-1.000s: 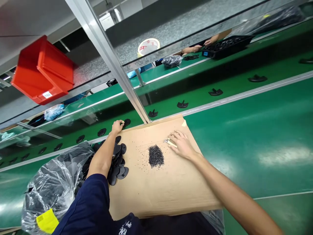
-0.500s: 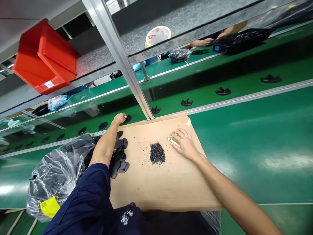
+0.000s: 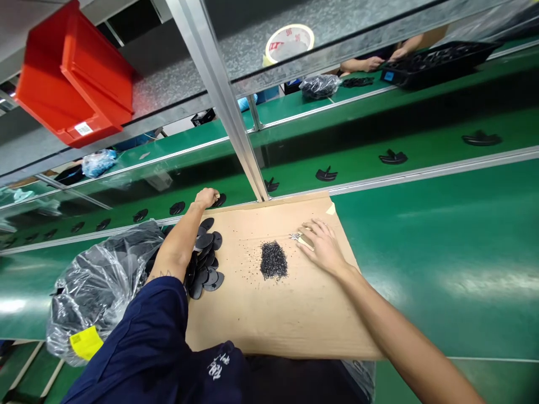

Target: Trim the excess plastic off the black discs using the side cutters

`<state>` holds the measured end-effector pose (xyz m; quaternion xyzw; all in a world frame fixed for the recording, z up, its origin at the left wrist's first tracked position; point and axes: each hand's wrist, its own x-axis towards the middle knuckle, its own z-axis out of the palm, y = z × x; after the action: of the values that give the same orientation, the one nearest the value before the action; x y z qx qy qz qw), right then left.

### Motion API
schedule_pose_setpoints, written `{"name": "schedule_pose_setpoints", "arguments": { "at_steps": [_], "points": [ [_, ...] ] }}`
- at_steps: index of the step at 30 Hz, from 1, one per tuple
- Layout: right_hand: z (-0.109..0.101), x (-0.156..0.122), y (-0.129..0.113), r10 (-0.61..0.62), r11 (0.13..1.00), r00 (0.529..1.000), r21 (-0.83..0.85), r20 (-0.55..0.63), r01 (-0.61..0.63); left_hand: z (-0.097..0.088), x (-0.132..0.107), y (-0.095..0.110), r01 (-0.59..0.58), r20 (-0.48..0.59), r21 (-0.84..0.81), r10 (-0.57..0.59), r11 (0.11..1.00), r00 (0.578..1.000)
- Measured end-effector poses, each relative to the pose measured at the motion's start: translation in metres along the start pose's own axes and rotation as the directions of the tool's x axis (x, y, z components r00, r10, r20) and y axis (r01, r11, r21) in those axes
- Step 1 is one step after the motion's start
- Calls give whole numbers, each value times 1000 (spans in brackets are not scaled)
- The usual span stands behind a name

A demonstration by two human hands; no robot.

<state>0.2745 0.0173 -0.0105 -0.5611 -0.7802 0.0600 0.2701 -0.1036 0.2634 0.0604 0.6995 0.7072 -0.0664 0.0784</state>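
Little has changed over the last second: camera view has tipped, but both hands keep about the same spots on the bench. Left hand [image 3: 208,197] is at the far left edge of the cardboard [image 3: 269,320], over the green belt [image 3: 295,175], fingertips right at a black disc [image 3: 221,200]. Fingers curled; can't tell if they pinch the disc or just touch it. Right hand [image 3: 322,242] is far right on the cardboard, fingers spread over the cream-handled nippers [image 3: 297,237], not squeezing. Nippers lie just right of the heap of black bits [image 3: 273,261]; no disc in them.

Judgement: work is on that one disc at the belt, cutter parked. Disc pile [image 3: 205,259] is on the cardboard's left, beside the clear plastic bag [image 3: 103,275]. More black pieces sit spaced along the belt, both sides.
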Motion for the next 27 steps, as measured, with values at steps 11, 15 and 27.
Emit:
{"name": "schedule_pose_setpoints", "arguments": {
  "at_steps": [11, 15, 27],
  "points": [
    [0, 0, 1, 1, 1000, 1000, 10, -26, -1, -18, -9, -17, 1, -86, -322, -31, 947, 996],
    [2, 1, 4, 30, 1000, 998, 9, -56, -29, -12, -20, -11, -27, -168, -543, -77, 839, 983],
    [-11, 7, -7, 100, 995, 991, -2, -93, -100, 37, -106, 111, -451, -488, -863, -141, 229, 861]
  ]
}}
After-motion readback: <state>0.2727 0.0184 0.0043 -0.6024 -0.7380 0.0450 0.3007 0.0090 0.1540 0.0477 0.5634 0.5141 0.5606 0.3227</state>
